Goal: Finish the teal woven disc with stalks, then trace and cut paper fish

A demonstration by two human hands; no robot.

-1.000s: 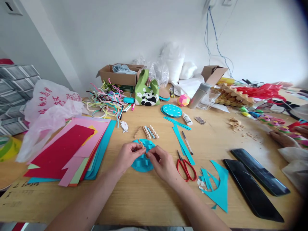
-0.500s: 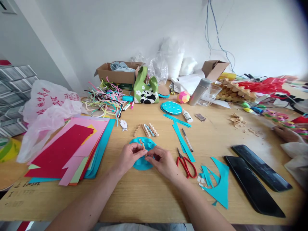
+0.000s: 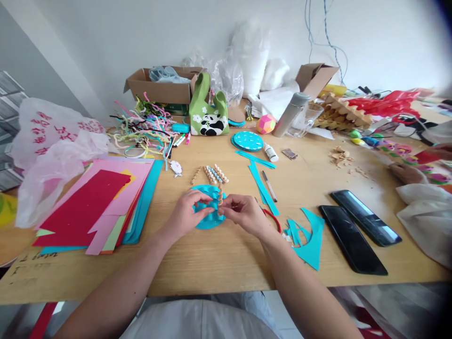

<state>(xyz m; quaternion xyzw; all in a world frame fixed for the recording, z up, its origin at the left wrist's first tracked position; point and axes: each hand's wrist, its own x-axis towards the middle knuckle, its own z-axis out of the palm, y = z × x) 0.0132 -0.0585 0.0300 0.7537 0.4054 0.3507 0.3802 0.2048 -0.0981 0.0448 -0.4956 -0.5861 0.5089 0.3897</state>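
Pinched upright between the fingertips of my right hand (image 3: 242, 212) is a short, twisted tan strand (image 3: 221, 193). My left hand (image 3: 187, 212) is beside it over the blue disc (image 3: 208, 224), thumb and forefinger apart with nothing visible between them. The round disc lies on the table under both hands, which partly cover it. Just beyond it is a row of short beaded-looking strands (image 3: 215, 174) in tan, blue and white, with a thinner tan one (image 3: 195, 175) at their left.
Red-handled scissors (image 3: 273, 220) lie partly behind my right forearm. Blue scraps (image 3: 312, 240) and two dark phones (image 3: 353, 240) are at the right, stacked coloured sheets (image 3: 84, 207) at the left. Beyond stand a glue bottle (image 3: 270, 152) and a panda bag (image 3: 210, 117). Another person's hand (image 3: 407, 173) is at far right.
The tan strand has passed from my left fingers to my right hand and now stands upright. My left thumb and forefinger have parted. The view has shifted, tilting down.
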